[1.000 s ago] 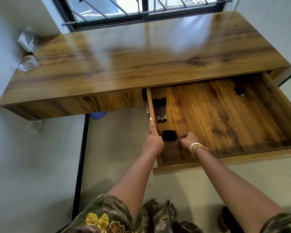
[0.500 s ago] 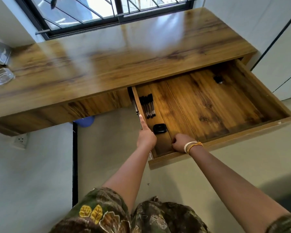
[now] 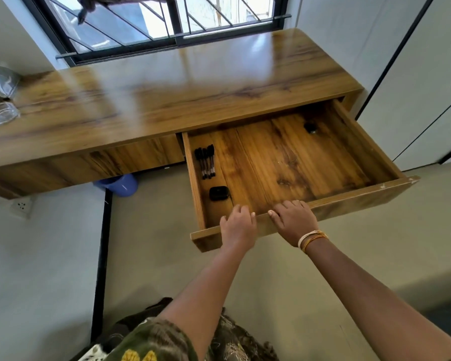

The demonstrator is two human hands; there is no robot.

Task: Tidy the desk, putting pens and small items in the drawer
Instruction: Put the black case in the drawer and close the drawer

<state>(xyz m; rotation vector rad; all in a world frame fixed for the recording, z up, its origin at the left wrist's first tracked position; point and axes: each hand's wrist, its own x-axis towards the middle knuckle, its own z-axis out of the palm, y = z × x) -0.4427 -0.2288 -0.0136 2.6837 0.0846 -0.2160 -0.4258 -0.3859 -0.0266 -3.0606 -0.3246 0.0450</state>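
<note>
Drawer point(image 3: 354, 201) pulled out from under the worktop point(image 3: 167, 100). Both hands on its front edge, side by side. Left hand point(image 3: 238, 226): fingers point(image 3: 241, 211) curled over the edge, gripping it. Right hand point(image 3: 296, 220): fingers point(image 3: 288, 205) loosely spread, hooked over the same edge. Inside, just beyond the left fingers, a small black case point(image 3: 218, 193); farther back, a row of black pens point(image 3: 205, 162) along the drawer's left wall. Well beyond the right fingers, a small dark item point(image 3: 310, 127) near the back. Glass pieces point(image 3: 0, 115) at worktop's far left end.
</note>
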